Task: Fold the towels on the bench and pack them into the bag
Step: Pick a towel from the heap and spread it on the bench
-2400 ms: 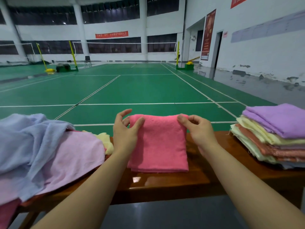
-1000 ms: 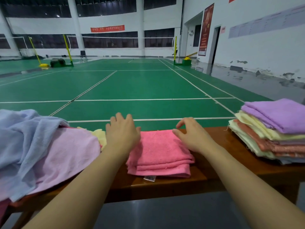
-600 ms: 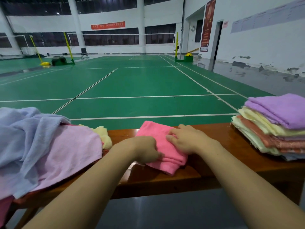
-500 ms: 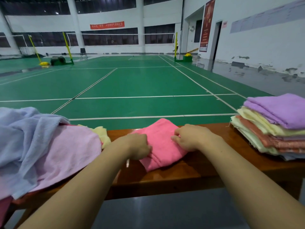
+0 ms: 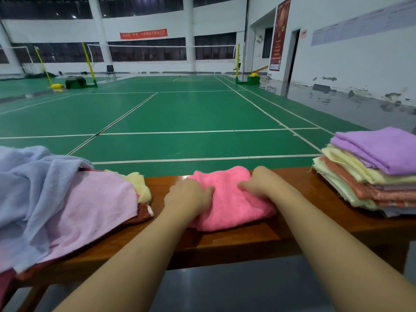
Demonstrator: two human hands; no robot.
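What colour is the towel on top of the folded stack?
Purple: the top towel of the stack, at the right in the head view.

Green court (image 5: 180, 113), distant chair (image 5: 111, 72)

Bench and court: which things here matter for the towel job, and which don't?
Job:
pink towel, gripped by left hand and right hand
unfolded pile
folded stack
bench

Lying about:
net posts
chair
banner

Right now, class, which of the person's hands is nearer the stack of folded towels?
Right. The right hand grips the pink towel on the side facing the stack of folded towels; the left hand grips its far side.
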